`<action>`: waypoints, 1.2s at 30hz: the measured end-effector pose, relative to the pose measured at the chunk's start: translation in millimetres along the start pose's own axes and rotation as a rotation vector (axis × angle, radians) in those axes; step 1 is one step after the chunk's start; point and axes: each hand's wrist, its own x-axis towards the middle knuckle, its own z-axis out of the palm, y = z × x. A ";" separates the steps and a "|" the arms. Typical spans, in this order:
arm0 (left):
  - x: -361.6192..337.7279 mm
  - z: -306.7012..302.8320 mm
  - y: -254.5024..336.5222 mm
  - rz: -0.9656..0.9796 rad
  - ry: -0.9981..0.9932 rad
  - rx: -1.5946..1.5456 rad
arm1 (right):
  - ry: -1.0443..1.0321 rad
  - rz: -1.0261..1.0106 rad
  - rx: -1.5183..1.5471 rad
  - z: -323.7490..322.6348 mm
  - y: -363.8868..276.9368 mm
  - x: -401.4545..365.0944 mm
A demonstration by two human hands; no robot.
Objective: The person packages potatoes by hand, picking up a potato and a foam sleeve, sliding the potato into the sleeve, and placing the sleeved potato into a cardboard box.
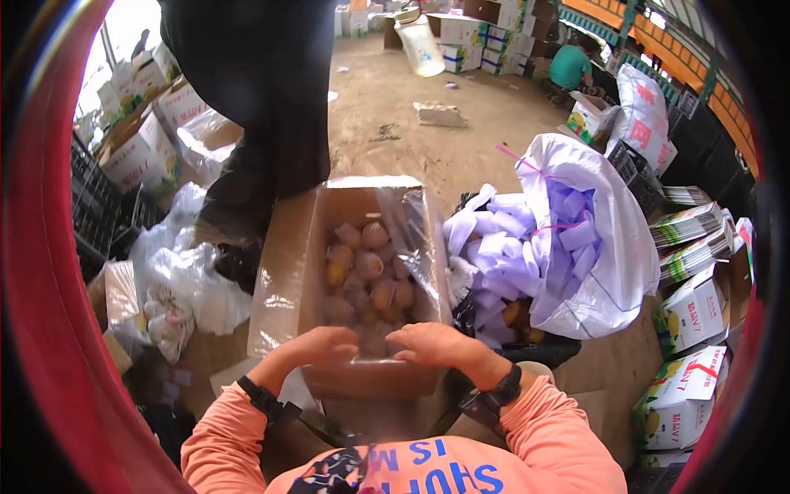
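Note:
A cardboard box (280, 272) lined with clear plastic stands in front of me. Inside it lie several round, yellowish fruits (383, 293), many wrapped in pale sleeves. At the near rim, on the left side, is my left hand (331, 344), slightly blurred, so its grip does not show clearly. My right hand (432, 342) reaches over the same rim from the right with fingers apart, and no object shows in it. Both hands are close together above the nearest fruits. To the right, a white sack (605, 272) spills light purple foam sleeves (498, 235).
A person in dark clothes (255, 99) stands just beyond the box on the left. White plastic bags (193, 267) lie at left. Printed cartons (687, 395) are stacked at right. A jar-like bottle (420, 45) appears near the top. Farther back sits a person in green (570, 66).

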 end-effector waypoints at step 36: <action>41.2 40.2 86.3 0.038 0.587 -0.568 | 1.187 0.298 0.662 -46.4 112.9 -64.0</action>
